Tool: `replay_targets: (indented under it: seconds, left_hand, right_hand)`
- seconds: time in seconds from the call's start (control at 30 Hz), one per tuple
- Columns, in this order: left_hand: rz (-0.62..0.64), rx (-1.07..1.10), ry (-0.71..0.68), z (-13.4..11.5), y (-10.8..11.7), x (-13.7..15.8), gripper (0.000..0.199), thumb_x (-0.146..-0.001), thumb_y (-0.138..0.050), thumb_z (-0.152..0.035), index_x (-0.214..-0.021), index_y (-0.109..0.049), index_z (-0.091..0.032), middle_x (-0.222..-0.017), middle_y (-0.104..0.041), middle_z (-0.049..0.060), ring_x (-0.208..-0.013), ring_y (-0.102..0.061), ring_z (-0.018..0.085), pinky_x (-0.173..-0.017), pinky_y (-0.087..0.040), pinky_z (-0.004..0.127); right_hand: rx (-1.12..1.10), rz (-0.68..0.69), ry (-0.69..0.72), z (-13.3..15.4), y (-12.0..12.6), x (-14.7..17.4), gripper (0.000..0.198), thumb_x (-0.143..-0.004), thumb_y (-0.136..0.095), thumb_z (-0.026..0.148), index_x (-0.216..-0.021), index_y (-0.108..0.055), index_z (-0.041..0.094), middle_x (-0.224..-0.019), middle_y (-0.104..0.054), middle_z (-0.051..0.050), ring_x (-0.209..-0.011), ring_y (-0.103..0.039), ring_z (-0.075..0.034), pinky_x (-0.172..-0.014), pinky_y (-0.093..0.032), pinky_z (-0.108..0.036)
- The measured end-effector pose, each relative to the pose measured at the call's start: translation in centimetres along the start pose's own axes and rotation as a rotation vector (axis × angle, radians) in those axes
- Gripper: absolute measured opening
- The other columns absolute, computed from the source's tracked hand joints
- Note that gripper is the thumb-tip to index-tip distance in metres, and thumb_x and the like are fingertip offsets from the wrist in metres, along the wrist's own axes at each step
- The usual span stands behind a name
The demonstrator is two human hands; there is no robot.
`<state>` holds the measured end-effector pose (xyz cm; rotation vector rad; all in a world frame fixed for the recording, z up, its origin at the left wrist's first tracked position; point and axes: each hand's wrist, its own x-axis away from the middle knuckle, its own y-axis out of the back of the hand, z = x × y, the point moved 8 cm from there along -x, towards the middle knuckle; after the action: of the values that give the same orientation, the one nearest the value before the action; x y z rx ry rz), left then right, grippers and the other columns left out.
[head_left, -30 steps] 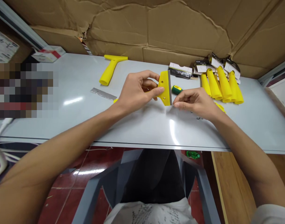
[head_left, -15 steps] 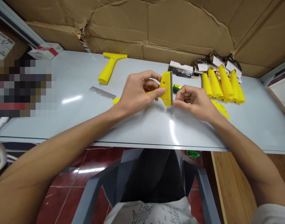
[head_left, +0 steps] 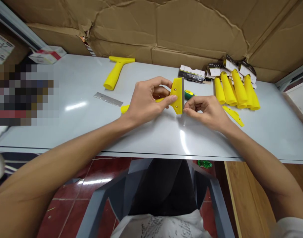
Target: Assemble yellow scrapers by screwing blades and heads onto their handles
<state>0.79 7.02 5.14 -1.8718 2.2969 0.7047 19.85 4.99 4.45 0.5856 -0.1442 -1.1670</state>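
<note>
My left hand is closed round a yellow scraper, its handle running back under the palm and its wide head facing right. A grey blade lines the head's outer edge, and two small holes or screws show on its face. Close against the lower end of that blade, my right hand has its thumb and fingers pinched together; what they hold, if anything, is hidden. Partly behind the right hand lies a green and yellow handle. A loose metal blade rests on the table left of my left hand.
Farther back lies a yellow T-shaped scraper handle. Several yellow handles with black and white card sleeves are grouped at right, near a flat yellow piece. A folded card lies before the cardboard wall.
My right hand has shifted slightly down beside the blade's lower end. The scraper stays in my left hand, nearly in place. The view has moved a little.
</note>
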Motion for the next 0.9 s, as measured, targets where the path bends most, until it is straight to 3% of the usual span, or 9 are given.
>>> replay_targets:
  seconds: [0.13,0.3,0.47,0.63,0.9]
  left_hand:
    - [-0.025,-0.007,-0.01,-0.2,0.0,0.1,0.048,-0.084,-0.096,-0.059,-0.109,-0.075,-0.024,-0.088,-0.085,0.002,-0.084,-0.083,0.022,-0.078,-0.07,0.034]
    - [-0.016,0.012,0.006,-0.1,-0.1,0.0,0.049,-0.083,-0.096,-0.06,-0.109,-0.075,-0.025,-0.086,-0.084,0.001,-0.075,-0.08,0.02,-0.073,-0.07,0.035]
    - [0.043,0.042,0.026,-0.1,-0.5,0.1,0.052,-0.083,-0.097,-0.062,-0.11,-0.074,-0.024,-0.085,-0.083,0.002,-0.075,-0.081,0.02,-0.069,-0.068,0.033]
    - [0.143,0.033,-0.019,-0.8,-1.4,0.7,0.047,-0.084,-0.095,-0.056,-0.111,-0.075,-0.023,-0.092,-0.087,0.002,-0.085,-0.085,0.022,-0.077,-0.07,0.032]
    - [0.208,-0.005,-0.146,-2.0,-2.1,1.6,0.036,-0.093,-0.09,-0.053,-0.111,-0.076,-0.025,-0.096,-0.088,0.002,-0.091,-0.087,0.022,-0.092,-0.072,0.035]
  right_hand:
    - [-0.01,-0.039,-0.012,0.0,0.1,0.1,0.016,-0.089,-0.079,0.032,-0.083,-0.077,0.017,-0.067,-0.064,0.002,-0.063,-0.051,-0.01,-0.06,-0.04,-0.029]
    - [-0.17,0.014,-0.075,-0.6,1.2,-0.4,0.034,-0.081,-0.1,0.045,-0.085,-0.076,0.021,-0.07,-0.07,0.001,-0.06,-0.059,-0.013,-0.056,-0.047,-0.03]
    - [-0.337,-0.162,-0.053,-1.5,4.1,-0.6,0.043,-0.073,-0.109,0.051,-0.08,-0.077,0.022,-0.07,-0.074,-0.002,-0.063,-0.07,-0.017,-0.064,-0.062,-0.036]
    - [-0.556,-0.11,-0.066,-1.6,2.3,-0.5,0.04,-0.069,-0.111,0.046,-0.091,-0.087,0.023,-0.09,-0.085,-0.004,-0.08,-0.081,-0.018,-0.088,-0.073,-0.039]
    - [-0.613,-0.093,-0.079,-0.8,0.8,-0.1,0.047,-0.065,-0.111,0.056,-0.088,-0.086,0.023,-0.09,-0.084,-0.002,-0.07,-0.07,-0.013,-0.067,-0.064,-0.03]
